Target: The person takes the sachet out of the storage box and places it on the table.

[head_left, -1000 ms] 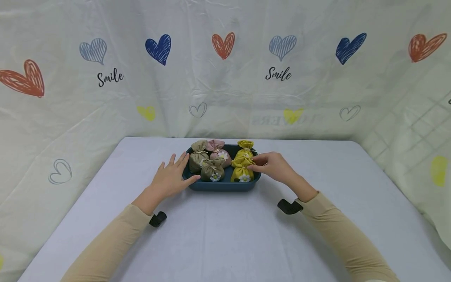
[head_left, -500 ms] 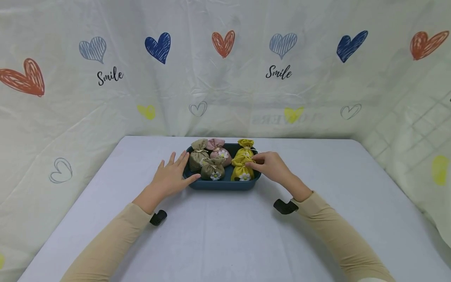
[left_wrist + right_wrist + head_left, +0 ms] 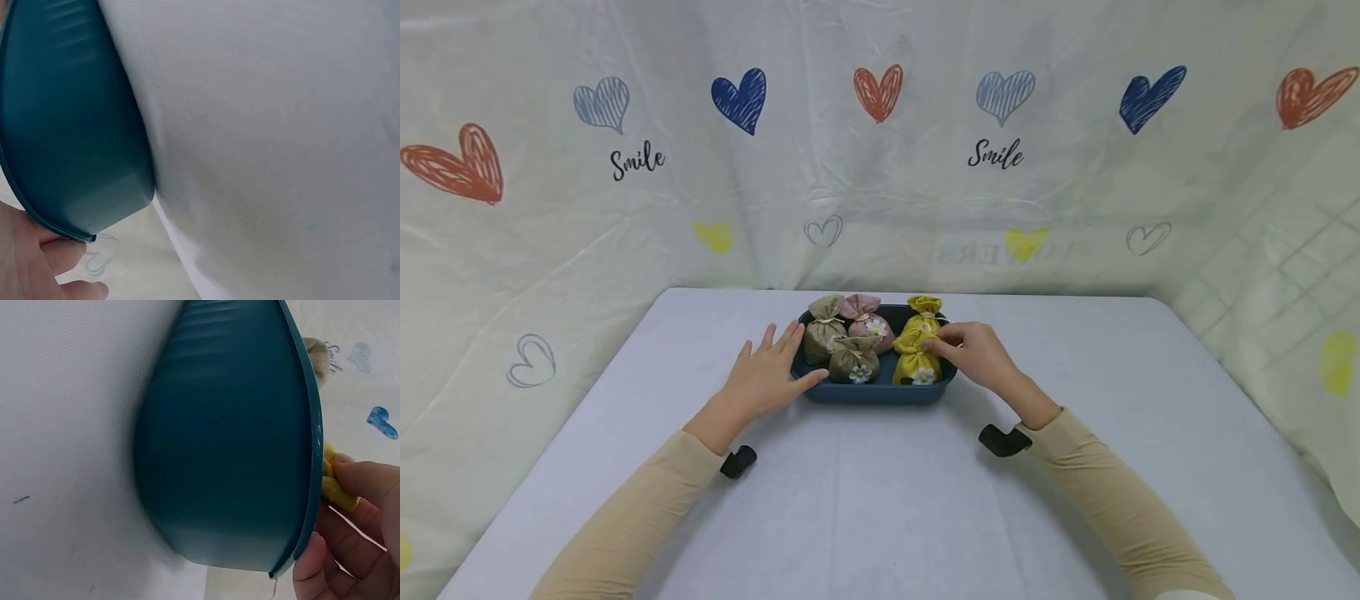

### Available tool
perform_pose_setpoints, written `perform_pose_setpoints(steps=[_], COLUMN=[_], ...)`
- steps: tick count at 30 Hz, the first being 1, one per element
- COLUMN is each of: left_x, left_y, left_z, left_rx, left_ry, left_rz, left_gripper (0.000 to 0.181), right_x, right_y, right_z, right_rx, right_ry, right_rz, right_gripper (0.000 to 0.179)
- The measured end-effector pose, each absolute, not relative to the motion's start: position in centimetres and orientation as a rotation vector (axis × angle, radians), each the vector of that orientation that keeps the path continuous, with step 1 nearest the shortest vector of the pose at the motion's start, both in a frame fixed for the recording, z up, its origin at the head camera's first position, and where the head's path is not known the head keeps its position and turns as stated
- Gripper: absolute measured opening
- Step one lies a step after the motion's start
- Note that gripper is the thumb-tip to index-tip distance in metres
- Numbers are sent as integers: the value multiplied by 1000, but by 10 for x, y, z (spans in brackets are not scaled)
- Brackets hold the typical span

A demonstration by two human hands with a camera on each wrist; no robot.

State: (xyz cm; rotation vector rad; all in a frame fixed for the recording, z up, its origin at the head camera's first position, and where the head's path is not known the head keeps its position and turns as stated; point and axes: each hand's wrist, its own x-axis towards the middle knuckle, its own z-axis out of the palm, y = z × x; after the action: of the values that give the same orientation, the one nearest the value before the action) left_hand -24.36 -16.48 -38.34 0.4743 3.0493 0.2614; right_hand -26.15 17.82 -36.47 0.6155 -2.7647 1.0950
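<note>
Tray (image 3: 874,395) between spread left hand (image 3: 763,377), touching it, and right hand (image 3: 977,354), pinching front yellow pouch (image 3: 914,364).

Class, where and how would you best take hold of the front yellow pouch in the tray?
Probably pinch the front yellow pouch by its gathered top, coming from the right: that frilled cloth stands up above the rim of the tray, while the rounded body sits inside. The right hand pinches it there.
</note>
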Motion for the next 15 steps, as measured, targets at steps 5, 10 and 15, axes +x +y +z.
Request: perform_pose_setpoints(steps=[5, 10, 15], left_x=[-243, -244, -245], left_y=[-165, -164, -164], left_z=[-383, -383, -383], left_rx=[479, 477, 471], left_ry=[3057, 3056, 3055], left_rz=[259, 249, 234], left_gripper=[99, 99, 99], right_x=[-261, -262, -262], right_y=[178, 176, 175], right_z=[-365, -366, -367], right_rx=[602, 582, 559], right_ry=[-2753, -2744, -2719], right_rz=[1090, 1101, 1146], right_gripper=[18, 21, 23])
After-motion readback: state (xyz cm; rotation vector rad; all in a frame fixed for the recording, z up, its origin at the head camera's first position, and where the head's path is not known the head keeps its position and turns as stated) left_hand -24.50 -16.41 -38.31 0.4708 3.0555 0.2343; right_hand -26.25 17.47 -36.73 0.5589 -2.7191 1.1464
